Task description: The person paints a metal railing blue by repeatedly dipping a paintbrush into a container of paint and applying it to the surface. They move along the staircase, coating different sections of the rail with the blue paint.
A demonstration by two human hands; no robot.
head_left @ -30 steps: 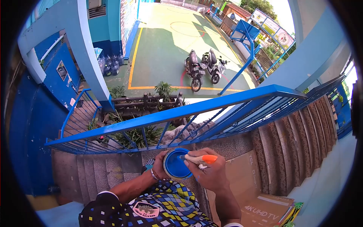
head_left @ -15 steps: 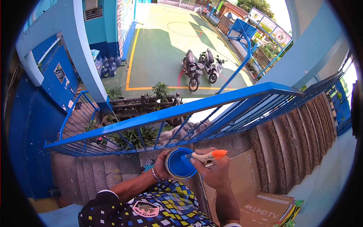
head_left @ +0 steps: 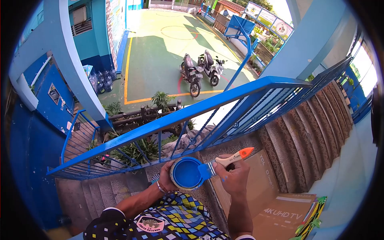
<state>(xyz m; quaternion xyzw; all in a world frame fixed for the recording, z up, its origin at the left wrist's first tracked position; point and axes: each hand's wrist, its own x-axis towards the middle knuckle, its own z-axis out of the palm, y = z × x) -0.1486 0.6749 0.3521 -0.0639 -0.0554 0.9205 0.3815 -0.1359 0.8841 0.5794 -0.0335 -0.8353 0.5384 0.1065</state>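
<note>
My left hand [head_left: 167, 177] is wrapped round the left side of an open paint can [head_left: 188, 173] with blue paint inside. In my right hand [head_left: 233, 176] is a paintbrush [head_left: 232, 158], gripped by its pale wooden handle with an orange end. The brush's blue-coated bristles lie at the right rim of the can. Blue specks of paint mark my right hand. Just beyond the can runs a blue metal railing [head_left: 172, 120] with a glossy top rail.
Flattened cardboard boxes [head_left: 256, 208] cover the floor at right. Brown patterned steps [head_left: 304, 128] rise at right; more steps [head_left: 92, 194] lie at left. Past the railing are plants [head_left: 140, 151], two parked motorbikes [head_left: 191, 76] and a green court [head_left: 156, 52].
The paintbrush has come up out of the can and shifted right, its bristles now at the rim. The can has moved slightly left, and the camera view has turned.
</note>
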